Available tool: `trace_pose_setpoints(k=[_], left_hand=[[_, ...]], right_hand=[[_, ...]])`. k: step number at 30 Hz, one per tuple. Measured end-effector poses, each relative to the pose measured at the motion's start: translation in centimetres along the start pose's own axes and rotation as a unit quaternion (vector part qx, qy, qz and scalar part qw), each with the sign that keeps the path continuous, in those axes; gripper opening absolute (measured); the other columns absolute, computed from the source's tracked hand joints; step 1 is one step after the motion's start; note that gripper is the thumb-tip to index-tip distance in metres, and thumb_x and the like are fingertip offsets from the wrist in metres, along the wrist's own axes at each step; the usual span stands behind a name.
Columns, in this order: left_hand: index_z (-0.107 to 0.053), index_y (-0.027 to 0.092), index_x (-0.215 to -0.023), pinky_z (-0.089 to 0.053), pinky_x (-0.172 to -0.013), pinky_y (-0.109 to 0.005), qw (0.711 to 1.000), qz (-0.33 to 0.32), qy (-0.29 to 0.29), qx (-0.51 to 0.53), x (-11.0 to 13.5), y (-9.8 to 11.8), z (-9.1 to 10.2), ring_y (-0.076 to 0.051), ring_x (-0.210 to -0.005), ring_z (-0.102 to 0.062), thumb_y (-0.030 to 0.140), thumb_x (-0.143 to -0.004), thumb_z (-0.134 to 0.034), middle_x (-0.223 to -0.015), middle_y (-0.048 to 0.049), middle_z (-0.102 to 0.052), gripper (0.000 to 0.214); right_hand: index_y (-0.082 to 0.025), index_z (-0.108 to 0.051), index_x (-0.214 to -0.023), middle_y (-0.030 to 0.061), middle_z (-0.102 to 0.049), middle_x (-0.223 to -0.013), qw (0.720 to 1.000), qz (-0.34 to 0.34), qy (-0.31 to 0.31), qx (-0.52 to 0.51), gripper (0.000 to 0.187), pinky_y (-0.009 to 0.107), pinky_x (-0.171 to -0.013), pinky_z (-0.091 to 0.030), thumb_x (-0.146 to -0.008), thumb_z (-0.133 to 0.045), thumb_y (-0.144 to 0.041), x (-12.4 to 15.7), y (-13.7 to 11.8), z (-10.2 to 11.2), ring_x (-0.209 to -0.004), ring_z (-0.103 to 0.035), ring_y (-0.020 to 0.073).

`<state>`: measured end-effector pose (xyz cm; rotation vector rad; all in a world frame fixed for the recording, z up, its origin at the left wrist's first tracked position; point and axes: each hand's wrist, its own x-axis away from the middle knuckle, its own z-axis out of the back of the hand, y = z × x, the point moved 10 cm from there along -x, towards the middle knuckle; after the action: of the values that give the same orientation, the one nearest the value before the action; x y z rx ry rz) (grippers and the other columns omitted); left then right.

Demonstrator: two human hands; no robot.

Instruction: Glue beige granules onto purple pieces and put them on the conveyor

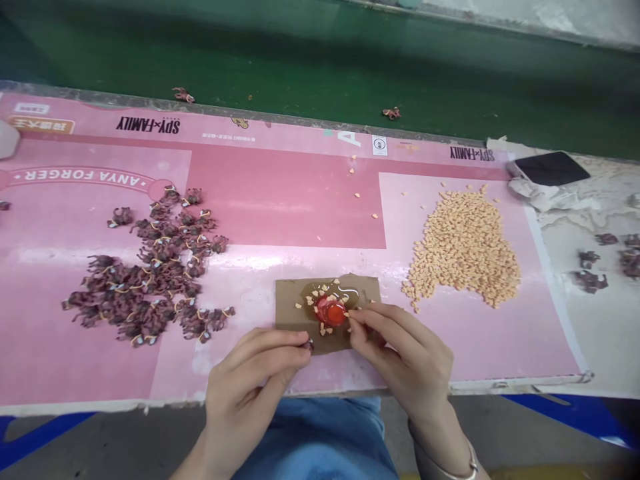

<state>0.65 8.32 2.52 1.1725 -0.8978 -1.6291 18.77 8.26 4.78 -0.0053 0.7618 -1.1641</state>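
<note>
A brown cardboard piece (293, 308) lies at the near edge of the pink mat (280, 193), with a red cap (331, 312) and a glossy glue puddle on it, dotted with small tan bits. My left hand (255, 380) is closed, pinching a small dark piece (309, 345) at the cardboard's front edge. My right hand (400, 350) is closed too, its fingertips pinched together just right of the red cap, on something I cannot make out.
A heap of dark maroon pieces (155, 273) lies on the left of the mat, a heap of tan bits (465, 247) on the right. A black phone (550, 168) rests at the far right. More dark pieces (590, 280) sit beyond the mat's right edge.
</note>
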Motion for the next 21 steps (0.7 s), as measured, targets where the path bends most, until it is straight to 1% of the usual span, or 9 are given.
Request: trace_pose_setpoints(k=[5, 8, 10, 11, 13, 16, 17, 19, 21], left_hand=[[-0.077, 0.022, -0.094, -0.062, -0.086, -0.012, 1.000, -0.011, 0.013, 0.001, 0.0, 0.4, 0.2, -0.010, -0.088, -0.078, 0.001, -0.092, -0.067, -0.099, 0.0006, -0.082, 0.023], [-0.076, 0.022, -0.098, -0.062, -0.088, -0.011, 1.000, 0.017, 0.023, 0.012, 0.5, -0.3, 0.1, -0.010, -0.090, -0.079, 0.002, -0.091, -0.070, -0.100, 0.0019, -0.082, 0.022], [-0.073, 0.022, -0.100, -0.064, -0.088, -0.013, 0.998, 0.038, 0.032, 0.031, 1.0, -0.8, 0.0, -0.011, -0.091, -0.080, 0.004, -0.091, -0.071, -0.101, 0.0014, -0.082, 0.020], [-0.072, 0.021, -0.100, -0.065, -0.087, -0.015, 0.998, 0.035, 0.032, 0.036, 1.2, -0.9, -0.1, -0.011, -0.092, -0.080, 0.004, -0.092, -0.071, -0.102, 0.0005, -0.082, 0.019], [-0.071, 0.019, -0.099, -0.066, -0.086, -0.018, 0.999, -0.007, 0.029, 0.024, 1.1, -0.1, -0.3, -0.013, -0.095, -0.080, 0.006, -0.095, -0.068, -0.103, -0.0026, -0.081, 0.013], [-0.071, 0.015, -0.093, -0.067, -0.088, -0.020, 0.993, -0.106, 0.022, -0.043, 0.7, 2.0, -0.5, -0.015, -0.097, -0.080, 0.010, -0.099, -0.065, -0.098, -0.0056, -0.081, 0.010], [-0.071, 0.014, -0.091, -0.066, -0.090, -0.020, 0.989, -0.129, 0.025, -0.065, 0.6, 2.5, -0.4, -0.015, -0.097, -0.080, 0.011, -0.099, -0.065, -0.096, -0.0058, -0.082, 0.010], [-0.070, 0.014, -0.090, -0.066, -0.092, -0.020, 0.982, -0.155, 0.024, -0.100, 0.4, 3.3, -0.4, -0.015, -0.096, -0.080, 0.011, -0.099, -0.066, -0.093, -0.0055, -0.082, 0.011], [-0.070, 0.013, -0.090, -0.065, -0.093, -0.019, 0.979, -0.165, 0.017, -0.120, 0.3, 3.6, -0.5, -0.013, -0.098, -0.079, 0.012, -0.100, -0.066, -0.093, -0.0053, -0.081, 0.011]], right_hand=[[-0.020, -0.069, -0.090, 0.0032, -0.077, -0.081, 1.000, -0.002, -0.003, -0.004, 0.013, 0.016, -0.071, -0.064, -0.097, -0.062, -0.011, 0.0, 0.1, 0.0, -0.068, -0.075, 0.0104], [-0.019, -0.069, -0.091, 0.0037, -0.077, -0.080, 1.000, 0.001, -0.003, 0.004, 0.012, 0.017, -0.070, -0.064, -0.097, -0.062, -0.011, 0.0, 0.0, 0.3, -0.067, -0.075, 0.0108], [-0.020, -0.069, -0.091, 0.0031, -0.077, -0.080, 1.000, -0.006, -0.005, -0.004, 0.012, 0.017, -0.069, -0.064, -0.095, -0.064, -0.010, -0.1, -0.2, 0.7, -0.066, -0.074, 0.0107], [-0.020, -0.068, -0.091, 0.0026, -0.077, -0.079, 1.000, -0.014, -0.004, -0.016, 0.013, 0.017, -0.069, -0.064, -0.094, -0.065, -0.008, -0.1, -0.4, 0.9, -0.066, -0.074, 0.0105], [-0.020, -0.068, -0.091, 0.0014, -0.076, -0.078, 0.998, -0.032, -0.005, -0.053, 0.015, 0.015, -0.069, -0.063, -0.092, -0.066, -0.005, -0.1, -1.0, 1.1, -0.066, -0.074, 0.0098], [-0.021, -0.068, -0.091, -0.0002, -0.075, -0.076, 0.993, -0.052, 0.008, -0.108, 0.014, 0.014, -0.067, -0.063, -0.093, -0.064, -0.008, -0.1, -2.1, 1.4, -0.065, -0.073, 0.0091], [-0.021, -0.067, -0.090, -0.0006, -0.074, -0.074, 0.991, -0.056, 0.017, -0.119, 0.014, 0.014, -0.066, -0.062, -0.094, -0.063, -0.009, -0.1, -2.4, 1.5, -0.064, -0.073, 0.0090], [-0.021, -0.066, -0.089, -0.0007, -0.073, -0.073, 0.990, -0.060, 0.016, -0.128, 0.013, 0.014, -0.064, -0.062, -0.095, -0.062, -0.010, -0.3, -2.8, 1.4, -0.062, -0.072, 0.0089], [-0.021, -0.066, -0.088, -0.0004, -0.074, -0.072, 0.991, -0.056, -0.001, -0.124, 0.013, 0.013, -0.063, -0.062, -0.093, -0.064, -0.009, -0.6, -3.0, 1.0, -0.061, -0.072, 0.0086]])
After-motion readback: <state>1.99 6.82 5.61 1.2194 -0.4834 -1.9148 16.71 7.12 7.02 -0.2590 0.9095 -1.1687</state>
